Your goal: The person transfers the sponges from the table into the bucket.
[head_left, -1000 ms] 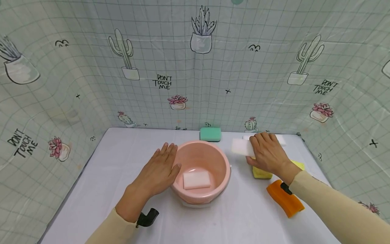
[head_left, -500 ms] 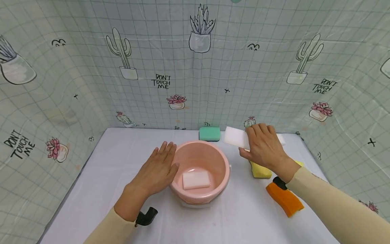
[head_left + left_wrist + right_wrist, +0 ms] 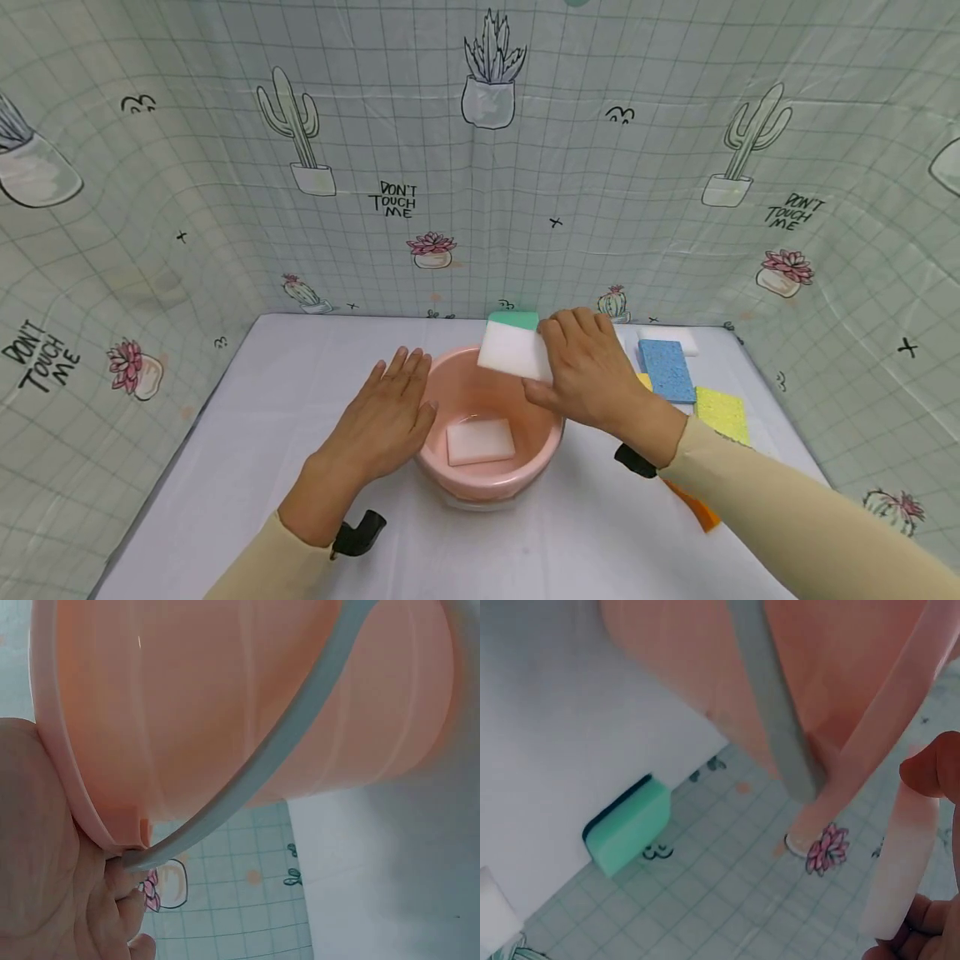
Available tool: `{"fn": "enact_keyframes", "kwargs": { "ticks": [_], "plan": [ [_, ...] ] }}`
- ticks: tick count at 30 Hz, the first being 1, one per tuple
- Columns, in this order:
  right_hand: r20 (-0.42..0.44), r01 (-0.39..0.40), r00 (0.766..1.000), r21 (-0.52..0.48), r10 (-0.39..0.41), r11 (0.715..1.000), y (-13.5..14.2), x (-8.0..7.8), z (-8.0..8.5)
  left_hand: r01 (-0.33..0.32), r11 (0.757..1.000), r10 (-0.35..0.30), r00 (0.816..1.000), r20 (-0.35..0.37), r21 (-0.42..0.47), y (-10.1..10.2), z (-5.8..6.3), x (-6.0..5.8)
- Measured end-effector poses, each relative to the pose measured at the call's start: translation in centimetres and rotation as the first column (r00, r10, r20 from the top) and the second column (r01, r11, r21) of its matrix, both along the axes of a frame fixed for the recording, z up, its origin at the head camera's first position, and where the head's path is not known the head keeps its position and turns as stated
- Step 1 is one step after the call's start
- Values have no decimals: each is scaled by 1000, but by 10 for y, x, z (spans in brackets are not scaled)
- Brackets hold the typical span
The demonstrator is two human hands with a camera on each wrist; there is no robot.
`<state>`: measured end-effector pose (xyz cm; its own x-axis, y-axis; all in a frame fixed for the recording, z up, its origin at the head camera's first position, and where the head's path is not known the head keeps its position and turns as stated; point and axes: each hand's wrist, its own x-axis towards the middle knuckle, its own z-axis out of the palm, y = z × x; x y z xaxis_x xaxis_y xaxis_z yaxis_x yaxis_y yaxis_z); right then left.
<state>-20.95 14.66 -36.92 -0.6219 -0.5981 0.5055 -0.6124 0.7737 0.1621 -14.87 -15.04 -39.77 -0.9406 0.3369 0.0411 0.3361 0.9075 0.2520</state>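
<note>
A pink bucket point(image 3: 442, 475) stands mid-table with one white sponge point(image 3: 481, 442) lying on its bottom. Against the bucket's left rim rests my left hand point(image 3: 382, 421), fingers straight; the left wrist view shows the palm side at the rim, by the grey handle point(image 3: 255, 772). My right hand point(image 3: 592, 371) pinches a second white sponge point(image 3: 513, 350) between thumb and fingers, and this sponge overlaps the bucket's back right rim in the head view. The right wrist view has the held sponge point(image 3: 904, 862) at its right side.
Behind the bucket lies a green sponge point(image 3: 513, 318) with a dark underside point(image 3: 619, 806). To the right are a blue sponge point(image 3: 667, 371), a yellow sponge point(image 3: 722, 414), a white sponge point(image 3: 669, 337) and an orange piece point(image 3: 697, 508) partly under the right forearm. A patterned curtain point(image 3: 480, 183) surrounds the table.
My right hand has carried the white sponge leftward from the right-hand group to the bucket's rim, uncovering the blue and yellow sponges. The left hand has stayed at the bucket.
</note>
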Motion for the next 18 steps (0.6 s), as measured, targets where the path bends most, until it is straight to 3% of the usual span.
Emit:
{"fn": "enact_keyframes", "kwargs": {
  "ticks": [10,18],
  "plan": [
    [126,-49,991,90,37,995,-32,12,-13,-28,998,27,999,-20,-59,3,3,2],
    [169,-87,984,173,57,981,-42,14,-21,-26,998,26,1000,2,-49,4,3,3]
  ]
}}
